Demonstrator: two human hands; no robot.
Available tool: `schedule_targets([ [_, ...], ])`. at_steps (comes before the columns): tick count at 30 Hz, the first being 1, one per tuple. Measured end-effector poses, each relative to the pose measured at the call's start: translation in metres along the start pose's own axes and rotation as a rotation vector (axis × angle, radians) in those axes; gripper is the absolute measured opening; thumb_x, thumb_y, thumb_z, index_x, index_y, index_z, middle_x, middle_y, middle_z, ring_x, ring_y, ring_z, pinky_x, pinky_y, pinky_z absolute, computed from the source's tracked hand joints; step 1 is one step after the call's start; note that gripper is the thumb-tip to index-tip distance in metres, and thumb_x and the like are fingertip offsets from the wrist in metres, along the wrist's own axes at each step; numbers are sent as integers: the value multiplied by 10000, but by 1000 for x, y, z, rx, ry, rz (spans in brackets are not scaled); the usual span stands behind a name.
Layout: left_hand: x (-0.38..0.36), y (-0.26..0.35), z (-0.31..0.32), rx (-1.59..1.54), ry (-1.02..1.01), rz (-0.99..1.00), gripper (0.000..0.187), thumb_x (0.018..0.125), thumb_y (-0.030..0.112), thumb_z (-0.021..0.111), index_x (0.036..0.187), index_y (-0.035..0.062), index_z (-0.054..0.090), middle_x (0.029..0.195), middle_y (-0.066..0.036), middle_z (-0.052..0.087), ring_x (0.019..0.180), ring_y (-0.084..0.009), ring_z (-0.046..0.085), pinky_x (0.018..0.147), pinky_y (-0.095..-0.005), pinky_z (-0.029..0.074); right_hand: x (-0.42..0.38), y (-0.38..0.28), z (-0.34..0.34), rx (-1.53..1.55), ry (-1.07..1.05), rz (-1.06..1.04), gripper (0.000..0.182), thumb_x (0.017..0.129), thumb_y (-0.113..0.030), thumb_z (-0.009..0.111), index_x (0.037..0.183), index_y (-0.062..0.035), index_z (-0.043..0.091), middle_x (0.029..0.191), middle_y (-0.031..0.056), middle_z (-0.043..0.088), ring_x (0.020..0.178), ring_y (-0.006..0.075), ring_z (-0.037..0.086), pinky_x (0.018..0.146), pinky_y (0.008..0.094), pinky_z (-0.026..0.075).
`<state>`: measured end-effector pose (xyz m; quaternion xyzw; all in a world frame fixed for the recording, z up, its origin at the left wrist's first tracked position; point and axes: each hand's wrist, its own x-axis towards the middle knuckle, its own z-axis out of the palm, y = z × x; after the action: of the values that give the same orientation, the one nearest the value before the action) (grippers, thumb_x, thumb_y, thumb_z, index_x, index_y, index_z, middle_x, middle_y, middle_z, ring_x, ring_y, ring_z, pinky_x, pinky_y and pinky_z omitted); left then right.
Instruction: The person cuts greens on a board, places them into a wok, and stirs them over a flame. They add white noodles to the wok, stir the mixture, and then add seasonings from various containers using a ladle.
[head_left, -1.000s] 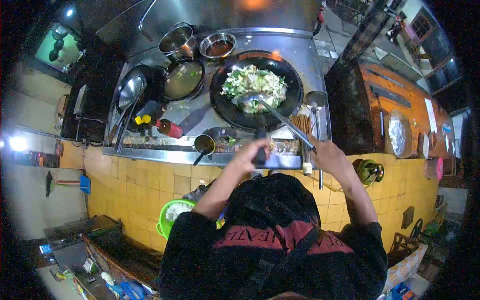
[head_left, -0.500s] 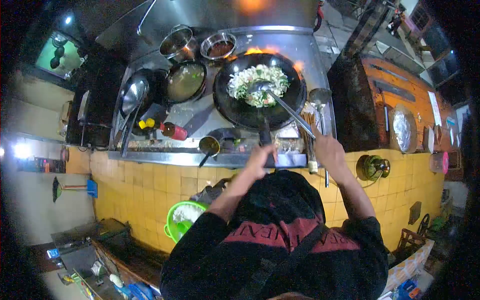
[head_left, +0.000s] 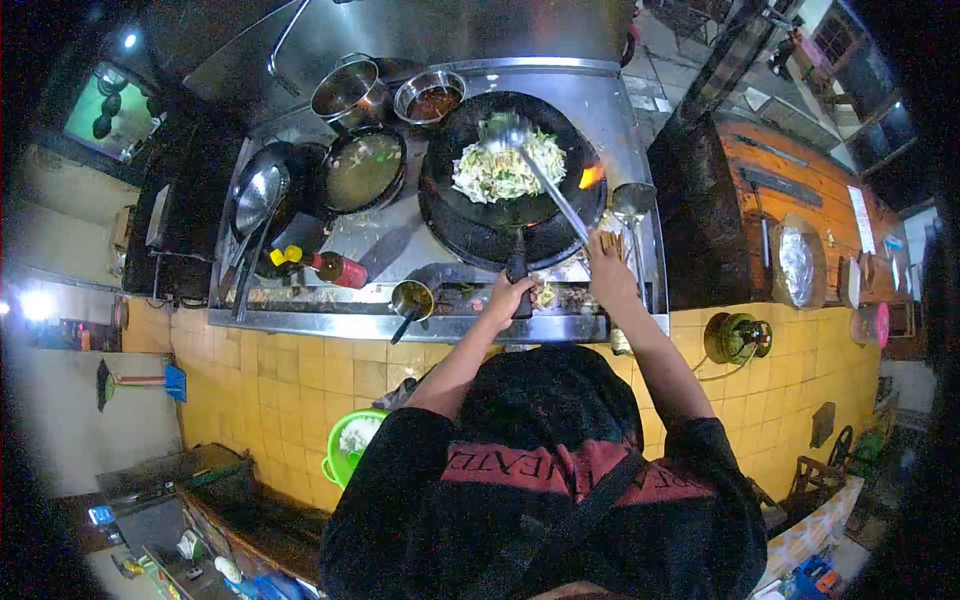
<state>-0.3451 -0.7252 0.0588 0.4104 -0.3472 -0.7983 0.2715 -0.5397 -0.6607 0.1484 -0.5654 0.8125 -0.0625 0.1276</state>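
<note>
My left hand (head_left: 507,300) is closed round the dark handle of a black wok (head_left: 455,225) on the stove. Chopped green and white food (head_left: 505,170) lies in the wok. My right hand (head_left: 610,270) grips a long metal ladle (head_left: 548,185); its blurred bowl is at the far side of the food. A small flame (head_left: 592,177) shows at the wok's right edge.
Left of the wok are a pan of cloudy liquid (head_left: 365,170), a red-labelled bottle (head_left: 342,270) and a small dark pan (head_left: 411,298). Metal pots (head_left: 350,92) stand behind. A spatula (head_left: 633,200) lies right. Rice fills a green basket (head_left: 343,465) below.
The wok is pulled slightly nearer and tilted, with my left hand on its handle. My right hand has moved forward and left, pushing the ladle to the food's far side. The flames have shrunk.
</note>
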Motion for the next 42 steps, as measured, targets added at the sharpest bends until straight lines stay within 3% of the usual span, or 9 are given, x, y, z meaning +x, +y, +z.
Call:
schedule_targets([
  [7, -6, 7, 5, -57, 79, -58, 215, 778, 62, 617, 909, 42, 448, 663, -63, 536, 513, -150, 535, 447, -291, 468, -16, 8, -42, 157, -42, 112, 501, 817, -102, 463, 1294, -67, 317, 811, 245, 600, 706, 390, 606, 661, 455, 507],
  [10, -4, 4, 3, -84, 75, -28, 211, 776, 80, 628, 887, 39, 453, 662, -58, 540, 507, -144, 533, 443, -279, 466, -2, 12, 64, 385, 171, 8, 369, 839, -172, 487, 1154, 18, 457, 754, 227, 598, 604, 394, 577, 566, 452, 477],
  [13, -10, 15, 9, -35, 60, -33, 210, 772, 89, 637, 880, 40, 464, 659, -55, 544, 506, -141, 533, 439, -277, 468, 3, -9, 0, 987, -146, 123, 343, 845, -181, 500, 1094, 55, 506, 791, 243, 580, 592, 371, 562, 569, 401, 465],
  [19, -12, 20, 7, -43, 42, -30, 178, 763, 73, 638, 863, 33, 498, 649, -55, 545, 501, -137, 532, 440, -279, 475, -25, 15, -75, 286, 77, -423, 443, 821, -166, 518, 1240, -52, 426, 855, 261, 593, 716, 406, 589, 689, 454, 484],
  [23, -4, 21, 3, 99, 30, -106, 278, 801, 186, 605, 1019, 40, 513, 731, -53, 586, 535, -119, 539, 470, -245, 468, -22, -25, -63, 118, -203, 16, 460, 819, -171, 532, 1244, -30, 426, 907, 283, 572, 878, 436, 548, 745, 475, 450],
  [29, -39, 49, 75, -72, 307, -179, 230, 856, 224, 526, 697, 58, 542, 591, -45, 538, 509, -164, 526, 513, -285, 461, -18, -7, -107, 199, -283, -146, 514, 769, -113, 587, 1252, -56, 421, 885, 280, 569, 842, 398, 566, 717, 441, 454],
  [33, -110, 107, 120, -473, -232, -332, 222, 840, 198, 541, 671, 56, 522, 594, -62, 536, 521, -191, 541, 524, -317, 474, -42, -2, -144, -80, -276, -210, 515, 776, -144, 581, 1263, -107, 419, 960, 254, 577, 880, 422, 555, 793, 461, 457],
  [37, -54, 59, 63, -449, -47, -228, 183, 833, 195, 554, 733, 45, 525, 600, -53, 535, 496, -157, 522, 493, -296, 462, -54, 7, -132, 130, -241, -422, 494, 775, -117, 589, 1232, -17, 430, 936, 255, 576, 897, 395, 549, 795, 422, 441],
  [42, -134, 65, 106, -190, -27, -229, 153, 823, 172, 558, 757, 37, 531, 602, -63, 538, 520, -158, 537, 480, -277, 446, -75, -22, -139, -17, -295, -34, 506, 775, -121, 587, 1251, -67, 428, 818, 260, 583, 789, 422, 564, 731, 467, 458],
])
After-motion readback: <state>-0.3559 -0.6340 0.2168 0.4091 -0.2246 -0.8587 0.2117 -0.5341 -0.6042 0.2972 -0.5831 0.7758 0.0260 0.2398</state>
